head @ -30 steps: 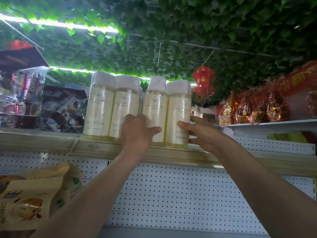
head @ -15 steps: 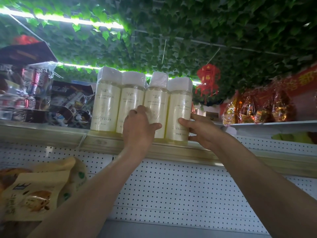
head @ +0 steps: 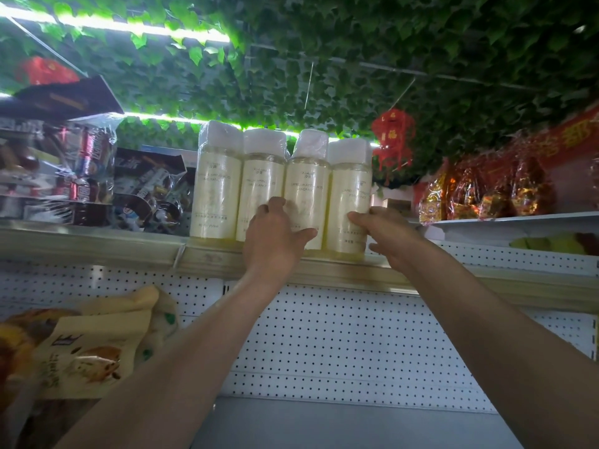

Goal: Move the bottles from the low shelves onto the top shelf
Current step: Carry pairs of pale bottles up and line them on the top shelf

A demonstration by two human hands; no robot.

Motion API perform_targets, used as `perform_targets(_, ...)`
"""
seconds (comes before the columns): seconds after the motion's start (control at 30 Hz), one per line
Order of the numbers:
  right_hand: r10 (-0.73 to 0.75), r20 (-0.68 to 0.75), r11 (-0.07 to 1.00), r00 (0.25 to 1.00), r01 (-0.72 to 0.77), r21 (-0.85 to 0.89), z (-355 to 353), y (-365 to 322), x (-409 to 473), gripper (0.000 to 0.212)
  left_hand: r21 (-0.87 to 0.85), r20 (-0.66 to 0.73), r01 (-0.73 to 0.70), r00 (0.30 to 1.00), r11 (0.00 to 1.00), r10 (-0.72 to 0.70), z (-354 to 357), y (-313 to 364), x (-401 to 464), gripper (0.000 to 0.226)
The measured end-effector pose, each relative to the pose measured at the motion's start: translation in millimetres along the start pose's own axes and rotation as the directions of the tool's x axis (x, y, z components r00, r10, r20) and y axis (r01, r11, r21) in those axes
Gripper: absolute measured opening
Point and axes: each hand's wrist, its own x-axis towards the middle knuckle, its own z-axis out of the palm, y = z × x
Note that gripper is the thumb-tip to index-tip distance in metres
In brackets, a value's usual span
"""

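Both hands are reaching up at four upright bottles standing along the top shelf edge, left hand gripping the third bottle, right hand gripping the fourth bottle.

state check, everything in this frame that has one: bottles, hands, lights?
Four bottles: upright, capped, in a row at the top shelf edge, touching.
Third bottle: tilted slightly, gripped by the left hand.
Fourth bottle: upright, held by the right hand.
Ceiling lights: on.
Snack bag: closed, on a lower shelf.
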Motion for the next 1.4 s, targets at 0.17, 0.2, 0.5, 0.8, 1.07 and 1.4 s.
perform_targets(0.17, -0.041, -0.202, 0.999, 0.978, 0.042, -0.002, 13.2, -7.3, -18.8, 0.065, -0.065, 0.023, -0.008, 1.000, 0.998, 0.010, -18.4, -11.7, -15.5, 0.078)
perform_targets(0.2, -0.054, -0.225, 0.999, 0.973, 0.053, -0.012, 20.3, -7.5, -24.9, 0.065, -0.075, 0.023, -0.016, 1.000, 0.997, 0.018, -25.7, -16.6, -20.5, 0.078)
perform_targets(0.5, -0.044, -0.215, 0.999, 0.976, 0.037, -0.038, 81.8, -11.2, -92.9, 0.059, -0.159, 0.081, -0.023, 0.996, 0.987, 0.036, -83.4, -58.1, -52.6, 0.075)
perform_targets(0.8, 0.113, -0.109, 0.989, 0.988, -0.122, -0.082, 173.5, 7.6, -167.8, 0.054, -0.243, 0.302, 0.264, 0.935, 0.933, -0.186, -147.2, -133.0, -108.0, 0.070)
perform_targets(1.07, 0.372, -0.051, 0.924, 0.927, -0.375, -0.070, 241.4, 60.5, -240.4, 0.050, -0.144, 0.481, 0.519, 0.781, 0.843, -0.399, -175.2, -206.4, -182.0, 0.040)
perform_targets(1.4, 0.640, 0.016, 0.757, 0.768, -0.627, -0.184, 293.8, 144.5, -333.3, 0.016, -0.025, 0.636, 0.799, 0.477, 0.601, -0.607, -184.5, -283.3, -301.3, 0.084)
